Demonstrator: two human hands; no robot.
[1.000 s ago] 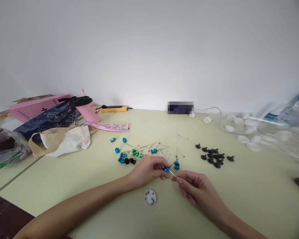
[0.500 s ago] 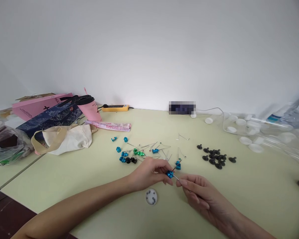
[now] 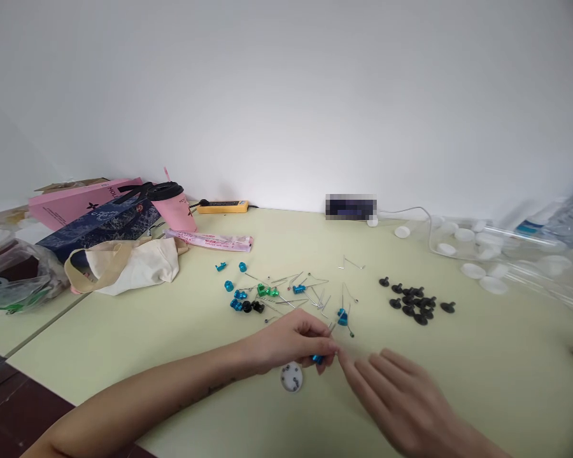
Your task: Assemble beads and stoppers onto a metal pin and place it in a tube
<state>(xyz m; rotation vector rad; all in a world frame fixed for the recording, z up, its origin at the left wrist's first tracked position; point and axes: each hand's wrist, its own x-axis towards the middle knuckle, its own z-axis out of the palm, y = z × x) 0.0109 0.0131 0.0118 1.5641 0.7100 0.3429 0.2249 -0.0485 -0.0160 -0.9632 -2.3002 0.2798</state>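
Observation:
My left hand (image 3: 293,342) is closed in a pinch on a small blue metal part (image 3: 318,359), held just above the pale green table (image 3: 186,356). My right hand (image 3: 391,394) hovers close to its right with fingers stretched out and blurred, holding nothing that I can see. A small white round lid (image 3: 291,376) with tiny dark bits in it lies under my left hand. Beyond lie several blue and green parts (image 3: 248,296), thin metal pins (image 3: 310,286) and another blue part (image 3: 342,317).
A pile of black studs (image 3: 415,303) lies to the right. White caps (image 3: 477,267) and a plastic bottle (image 3: 558,219) are at the far right. At the left are a cloth bag (image 3: 128,267), a pink cup (image 3: 172,207), boxes and a yellow power strip (image 3: 222,207).
My left hand dropped toward the white lid with the blue part. My right hand let go of the pin, opened and drew back toward me.

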